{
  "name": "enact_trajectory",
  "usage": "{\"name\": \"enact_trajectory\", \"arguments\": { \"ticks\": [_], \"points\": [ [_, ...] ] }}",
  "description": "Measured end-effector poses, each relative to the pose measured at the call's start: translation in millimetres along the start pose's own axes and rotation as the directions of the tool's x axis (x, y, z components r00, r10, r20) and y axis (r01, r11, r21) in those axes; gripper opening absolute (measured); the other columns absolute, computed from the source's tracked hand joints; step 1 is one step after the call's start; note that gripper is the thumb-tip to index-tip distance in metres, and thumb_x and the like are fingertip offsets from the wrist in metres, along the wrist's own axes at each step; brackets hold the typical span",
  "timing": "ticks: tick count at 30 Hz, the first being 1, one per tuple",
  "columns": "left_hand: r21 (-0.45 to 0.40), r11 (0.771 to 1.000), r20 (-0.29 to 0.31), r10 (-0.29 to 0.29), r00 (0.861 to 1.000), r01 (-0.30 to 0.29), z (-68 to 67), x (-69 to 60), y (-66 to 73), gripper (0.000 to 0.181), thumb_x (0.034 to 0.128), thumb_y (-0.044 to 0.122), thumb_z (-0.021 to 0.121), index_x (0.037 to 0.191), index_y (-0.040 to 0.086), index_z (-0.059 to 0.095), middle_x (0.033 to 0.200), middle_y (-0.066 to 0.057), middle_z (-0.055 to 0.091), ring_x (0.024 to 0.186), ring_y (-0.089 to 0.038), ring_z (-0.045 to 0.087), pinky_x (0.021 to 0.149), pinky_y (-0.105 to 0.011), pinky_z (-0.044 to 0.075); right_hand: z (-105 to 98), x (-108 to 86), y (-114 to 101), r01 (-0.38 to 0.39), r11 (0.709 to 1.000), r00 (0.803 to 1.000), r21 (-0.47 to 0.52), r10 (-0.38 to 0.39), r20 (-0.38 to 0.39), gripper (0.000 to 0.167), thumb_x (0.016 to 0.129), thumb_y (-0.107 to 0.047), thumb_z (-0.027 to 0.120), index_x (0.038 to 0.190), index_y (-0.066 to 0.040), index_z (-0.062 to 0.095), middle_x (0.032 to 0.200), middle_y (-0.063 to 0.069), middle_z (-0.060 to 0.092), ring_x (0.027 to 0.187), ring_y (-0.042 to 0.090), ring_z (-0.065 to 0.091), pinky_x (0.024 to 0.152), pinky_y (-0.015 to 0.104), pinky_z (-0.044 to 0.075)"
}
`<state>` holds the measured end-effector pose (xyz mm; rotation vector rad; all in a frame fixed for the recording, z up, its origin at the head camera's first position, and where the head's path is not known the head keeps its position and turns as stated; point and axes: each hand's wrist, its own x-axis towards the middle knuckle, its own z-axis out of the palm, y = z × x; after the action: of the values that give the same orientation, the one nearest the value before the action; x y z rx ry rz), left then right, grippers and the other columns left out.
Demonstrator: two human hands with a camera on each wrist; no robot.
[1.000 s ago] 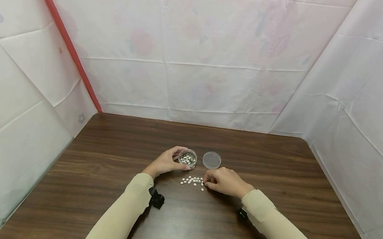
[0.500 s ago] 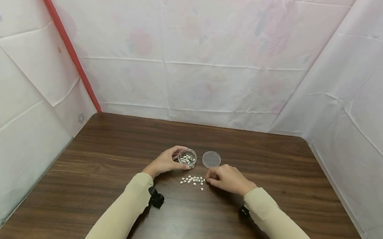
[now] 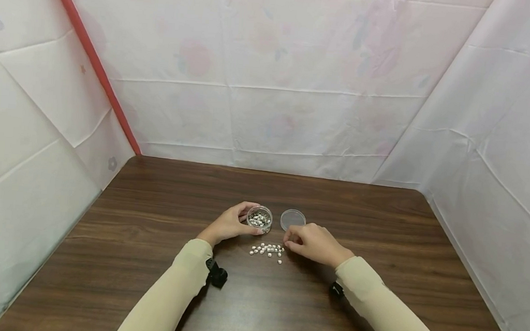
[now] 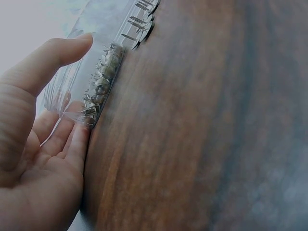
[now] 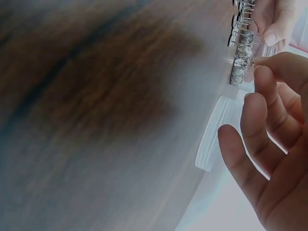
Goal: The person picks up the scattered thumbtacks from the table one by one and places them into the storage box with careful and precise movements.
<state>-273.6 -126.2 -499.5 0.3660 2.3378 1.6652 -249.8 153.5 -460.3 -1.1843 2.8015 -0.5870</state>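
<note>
Thumbtacks [image 3: 269,249] shine silvery, round-headed, the loose ones point-up.

The tacks [image 3: 269,254] are silver, the table [image 3: 101,225] brown-grained

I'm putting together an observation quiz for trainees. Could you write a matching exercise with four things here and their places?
1. Clear tub
2. Clear lid
3. Loose tacks
4. Red strip

A. Lying on the table, in front of the tub
B. Along the left edge of the back curtain
C. In the left hand
D. Beside the tub, away from the left hand

Pairs: 1-C; 2-D; 3-A; 4-B
</note>
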Motion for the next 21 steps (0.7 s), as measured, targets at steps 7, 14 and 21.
{"name": "enact_trajectory", "arguments": {
  "ticks": [7,14,21],
  "points": [
    [-0.007,1.0,-0.002,-0.003,1.0,0.003,0.3,-1.4,-0.3,0.075,0.0774,0.025,0.09,0.142,0.018,0.054,0.137,-0.006,0.055,0.133,-0.029,0.048,0.11,-0.045,0.041,0,6.0,-1,0.009,1.0,0.999,-0.003,-0.009,-0.042,0.003,0.096,-0.024,0.069,0.097,-0.021,0.07,0.074,-0.018,0.061,0.062,-0.001,0.052,0.057,0.025,0.048],
    [-0.024,1.0,0.001,-0.016,1.0,0.016,1.7,-2.1,0.2,0.074,0.077,0.024,0.091,0.141,0.02,0.054,0.137,-0.004,0.054,0.133,-0.027,0.048,0.11,-0.043,0.042,0,14.9,0,0.015,1.0,0.995,0.012,-0.014,-0.097,0.006,0.098,-0.024,0.067,0.098,-0.02,0.071,0.073,-0.017,0.057,0.06,-0.001,0.051,0.053,0.022,0.046],
    [-0.018,1.0,0.0,-0.017,1.0,0.017,2.0,-2.0,0.0,0.074,0.077,0.024,0.091,0.141,0.019,0.054,0.136,-0.003,0.055,0.132,-0.026,0.049,0.109,-0.043,0.043,2,27.1,-4,0.02,1.0,0.984,0.019,-0.016,-0.176,0.006,0.098,-0.026,0.068,0.098,-0.021,0.071,0.07,-0.017,0.055,0.055,0.0,0.048,0.049,0.022,0.044]
  ]
}}
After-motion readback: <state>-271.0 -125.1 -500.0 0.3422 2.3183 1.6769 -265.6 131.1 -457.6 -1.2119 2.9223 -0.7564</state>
